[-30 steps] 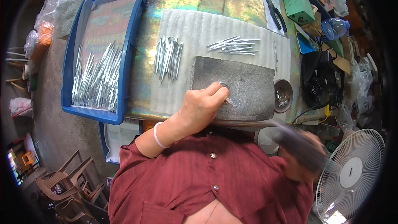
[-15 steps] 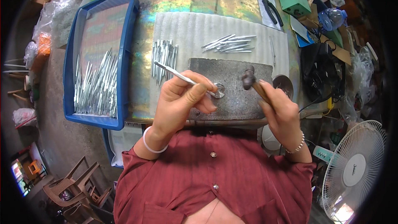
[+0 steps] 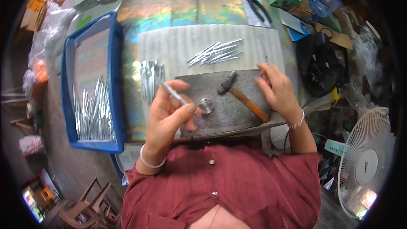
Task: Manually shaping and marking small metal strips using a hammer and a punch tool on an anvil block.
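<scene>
A left hand (image 3: 164, 116) keeps its grip closed on a slim silver rod (image 3: 176, 94) over the left edge of a dark gray block (image 3: 227, 121), while the right hand (image 3: 277, 91), grip open, fingers parted, is at the block's right edge. Between them lies a hammer (image 3: 250, 105), its handle running toward the table's (image 3: 178, 6) front edge, near a round metal piece (image 3: 206, 105). Beyond, bare foam sheet (image 3: 176, 44) separates two rod bundles; a table strip divides it from a blue tray (image 3: 119, 116).
</scene>
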The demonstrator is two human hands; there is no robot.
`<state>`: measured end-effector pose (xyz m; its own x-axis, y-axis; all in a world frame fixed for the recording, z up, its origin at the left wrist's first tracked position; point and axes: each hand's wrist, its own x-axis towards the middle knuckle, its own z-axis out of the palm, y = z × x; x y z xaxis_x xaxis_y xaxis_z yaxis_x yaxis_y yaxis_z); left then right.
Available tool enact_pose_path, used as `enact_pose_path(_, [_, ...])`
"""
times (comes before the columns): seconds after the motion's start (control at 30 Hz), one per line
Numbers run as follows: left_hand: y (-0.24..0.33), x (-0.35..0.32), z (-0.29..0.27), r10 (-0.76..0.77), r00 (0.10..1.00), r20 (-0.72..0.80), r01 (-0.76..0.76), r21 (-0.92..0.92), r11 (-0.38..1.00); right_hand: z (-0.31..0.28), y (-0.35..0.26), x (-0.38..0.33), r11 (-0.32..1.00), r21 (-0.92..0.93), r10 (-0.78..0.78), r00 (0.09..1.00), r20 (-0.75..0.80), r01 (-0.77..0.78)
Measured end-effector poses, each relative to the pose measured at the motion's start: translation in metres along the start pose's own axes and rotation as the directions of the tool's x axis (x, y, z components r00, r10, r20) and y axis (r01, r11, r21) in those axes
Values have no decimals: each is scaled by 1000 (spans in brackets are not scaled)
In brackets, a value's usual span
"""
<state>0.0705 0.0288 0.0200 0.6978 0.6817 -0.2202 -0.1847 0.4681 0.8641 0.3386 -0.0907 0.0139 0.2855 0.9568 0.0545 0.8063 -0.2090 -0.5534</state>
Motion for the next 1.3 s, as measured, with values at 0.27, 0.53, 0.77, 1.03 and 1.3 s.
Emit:
enact_pose_path(0.27, [0, -14, -4, 59, 998, 22, -62, 151, 987, 29, 105, 89, 961, -251, 91, 989, -113, -117])
enact_pose_path(0.53, [6, -19, 0, -53, 995, 88, 27, 273, 962, -24, 38, 59, 991, -130, 8, 989, -150, -28])
enact_pose_path(0.77, [-9, -7, 17, 122, 973, 195, -193, 409, 892, -19, -73, -4, 833, 521, -281, 954, 105, 188])
enact_pose_path(1.03, [-19, -22, 15, 95, 981, 171, -143, 294, 945, 25, -93, -13, 768, 599, -235, 969, -69, 229])
enact_pose_path(1.3, [-19, -22, 15, 199, 958, 205, -257, 317, 913, 33, -100, -16, 719, 642, -205, 964, -170, 266])
